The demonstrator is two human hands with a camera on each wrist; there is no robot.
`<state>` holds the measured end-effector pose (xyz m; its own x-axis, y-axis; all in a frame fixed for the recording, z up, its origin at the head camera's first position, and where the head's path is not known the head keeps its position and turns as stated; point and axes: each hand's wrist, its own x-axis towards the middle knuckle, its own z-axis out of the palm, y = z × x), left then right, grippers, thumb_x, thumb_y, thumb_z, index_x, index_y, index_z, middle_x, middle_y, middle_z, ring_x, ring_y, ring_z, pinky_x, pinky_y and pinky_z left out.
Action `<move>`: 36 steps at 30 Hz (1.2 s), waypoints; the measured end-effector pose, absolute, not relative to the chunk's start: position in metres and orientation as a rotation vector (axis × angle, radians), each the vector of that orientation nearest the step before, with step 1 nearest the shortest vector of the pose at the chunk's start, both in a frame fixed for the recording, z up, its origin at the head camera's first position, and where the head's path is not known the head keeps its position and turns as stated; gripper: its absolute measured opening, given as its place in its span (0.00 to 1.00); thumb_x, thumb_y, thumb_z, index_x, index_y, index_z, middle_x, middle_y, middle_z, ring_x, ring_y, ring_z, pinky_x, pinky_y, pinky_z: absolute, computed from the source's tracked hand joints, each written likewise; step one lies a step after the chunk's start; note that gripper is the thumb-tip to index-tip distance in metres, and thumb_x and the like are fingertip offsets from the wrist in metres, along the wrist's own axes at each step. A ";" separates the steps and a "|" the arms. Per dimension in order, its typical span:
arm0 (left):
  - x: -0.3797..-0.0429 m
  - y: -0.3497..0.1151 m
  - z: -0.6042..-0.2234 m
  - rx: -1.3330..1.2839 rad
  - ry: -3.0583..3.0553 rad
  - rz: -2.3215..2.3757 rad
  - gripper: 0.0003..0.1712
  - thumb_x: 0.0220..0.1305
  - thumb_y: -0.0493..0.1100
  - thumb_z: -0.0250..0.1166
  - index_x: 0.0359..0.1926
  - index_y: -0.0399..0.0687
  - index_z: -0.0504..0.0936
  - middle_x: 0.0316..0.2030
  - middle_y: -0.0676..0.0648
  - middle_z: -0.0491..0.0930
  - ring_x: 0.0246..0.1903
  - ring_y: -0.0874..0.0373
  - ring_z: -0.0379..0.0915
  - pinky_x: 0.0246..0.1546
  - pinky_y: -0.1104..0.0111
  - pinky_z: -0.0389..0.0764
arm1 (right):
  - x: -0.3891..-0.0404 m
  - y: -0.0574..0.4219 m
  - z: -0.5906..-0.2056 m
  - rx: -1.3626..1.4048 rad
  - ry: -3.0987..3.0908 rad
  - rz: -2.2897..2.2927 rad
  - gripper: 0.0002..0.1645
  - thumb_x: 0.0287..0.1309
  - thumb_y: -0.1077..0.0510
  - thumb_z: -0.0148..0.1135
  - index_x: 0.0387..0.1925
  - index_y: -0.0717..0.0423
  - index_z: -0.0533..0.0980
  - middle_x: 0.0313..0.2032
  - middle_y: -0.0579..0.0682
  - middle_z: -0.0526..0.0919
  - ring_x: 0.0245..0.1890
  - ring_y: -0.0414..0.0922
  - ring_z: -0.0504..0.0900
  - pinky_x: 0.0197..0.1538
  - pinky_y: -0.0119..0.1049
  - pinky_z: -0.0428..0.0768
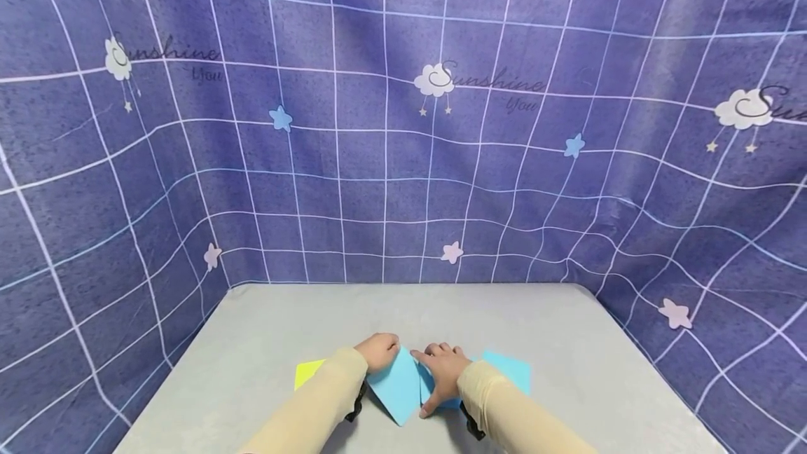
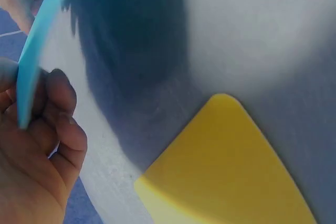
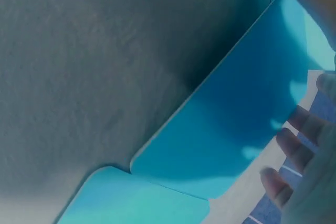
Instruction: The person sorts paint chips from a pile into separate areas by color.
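Observation:
My left hand (image 1: 380, 352) pinches the far corner of a light blue sheet (image 1: 398, 385), seen edge-on between thumb and fingers in the left wrist view. That sheet stands tilted above the table. My right hand (image 1: 445, 368) is spread over a second blue sheet (image 3: 226, 114) with rounded corners lying beside it. In the head view, the right index fingertip comes close to the held sheet; whether they touch I cannot tell. Below the left wrist lies a yellow sheet (image 2: 226, 166), partly hidden by the forearm in the head view.
Another blue sheet (image 1: 512, 371) lies flat to the right, partly covered by the right forearm; it meets the second sheet's edge. All rest on a pale grey table (image 1: 284, 328). A purple-blue grid-patterned curtain (image 1: 391, 160) surrounds the table's back and sides.

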<state>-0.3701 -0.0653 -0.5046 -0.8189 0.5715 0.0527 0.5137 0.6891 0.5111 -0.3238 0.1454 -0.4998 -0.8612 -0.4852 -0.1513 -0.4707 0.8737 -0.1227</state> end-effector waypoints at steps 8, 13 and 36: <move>-0.362 -0.063 -0.501 0.880 2.817 0.596 0.09 0.75 0.40 0.59 0.37 0.40 0.79 0.29 0.48 0.76 0.30 0.55 0.73 0.35 0.61 0.79 | -0.329 0.154 -0.498 -0.709 2.889 -0.263 0.67 0.38 0.31 0.83 0.77 0.49 0.65 0.62 0.53 0.72 0.60 0.54 0.75 0.58 0.63 0.76; -0.362 -0.054 -0.508 0.879 2.921 0.460 0.21 0.77 0.52 0.58 0.53 0.39 0.82 0.45 0.43 0.80 0.51 0.45 0.77 0.55 0.47 0.77 | -0.330 0.155 -0.498 -0.716 2.905 -0.319 0.67 0.41 0.30 0.82 0.78 0.50 0.62 0.66 0.55 0.71 0.64 0.58 0.74 0.57 0.68 0.75; -0.366 -0.051 -0.489 0.719 2.425 1.303 0.16 0.72 0.30 0.58 0.25 0.44 0.70 0.24 0.51 0.74 0.24 0.59 0.74 0.34 0.63 0.80 | -0.327 0.159 -0.497 -0.738 2.931 -0.404 0.70 0.41 0.32 0.81 0.81 0.50 0.57 0.67 0.57 0.70 0.65 0.54 0.71 0.62 0.58 0.70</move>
